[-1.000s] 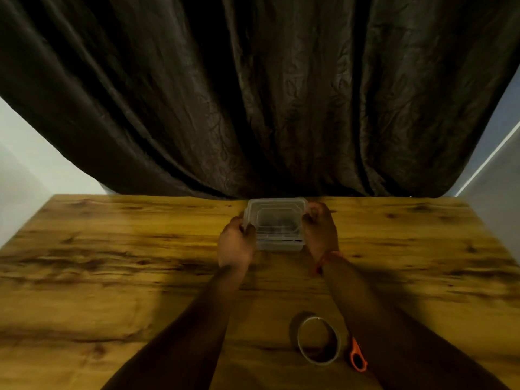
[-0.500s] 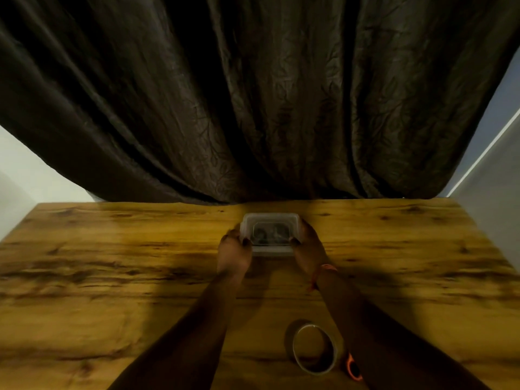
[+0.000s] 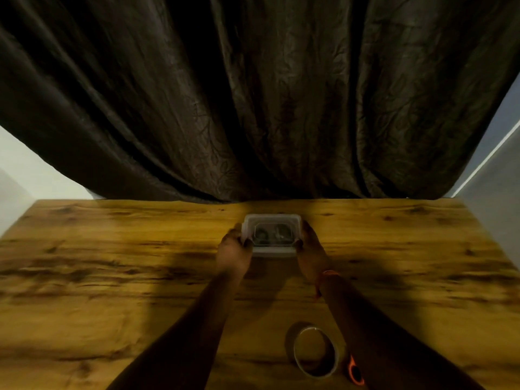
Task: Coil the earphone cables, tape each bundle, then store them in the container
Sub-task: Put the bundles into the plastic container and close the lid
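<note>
The clear plastic container (image 3: 271, 235) is being held at the far middle of the wooden worktop (image 3: 112, 277), close to the edge where the dark curtain (image 3: 253, 94) is hanging. It is being gripped from both sides: the left hand (image 3: 233, 249) is closed on its left end and the right hand (image 3: 311, 247) on its right end, with the thumbs laid on the near corners of the lid. Through the transparent lid two dark coiled bundles (image 3: 271, 234) are being seen inside, lying side by side; finer detail cannot be told. An orange band (image 3: 327, 275) is being worn on the right wrist.

Compared with one second ago, the container is being shown a little farther from the person and lower, and the dark contents are being seen more clearly through the lid. The hands are being kept on the same two ends as before.

Nearer to the person, a roll of tape (image 3: 315, 352) is lying flat on the worktop just beside the right forearm, and an orange scissors handle (image 3: 355, 371) is showing partly from under that forearm, touching or almost touching the roll. Both are lying in the same places on the worktop as earlier.
</note>
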